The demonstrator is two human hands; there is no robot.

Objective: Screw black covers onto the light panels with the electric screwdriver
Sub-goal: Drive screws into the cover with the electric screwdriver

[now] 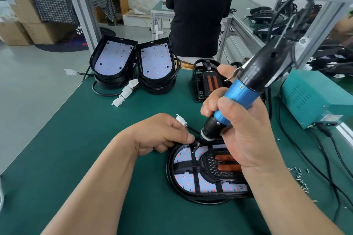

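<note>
The oval light panel [183, 179] lies flat before me, its white board dotted red. The black cover [212, 164] sits on it, ribs crossing the board. My blue-and-black electric screwdriver [240, 93] leans right, its bit on the cover's far-left rib.

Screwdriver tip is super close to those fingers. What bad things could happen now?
The left hand has its fingertips right beside the bit of the electric screwdriver, so a slip could nick them. The right hand holds the tool tilted, so the screw might go in crooked or the bit might scratch the light panel. Loose screws lie scattered by the right forearm, which could sweep them off.
</note>
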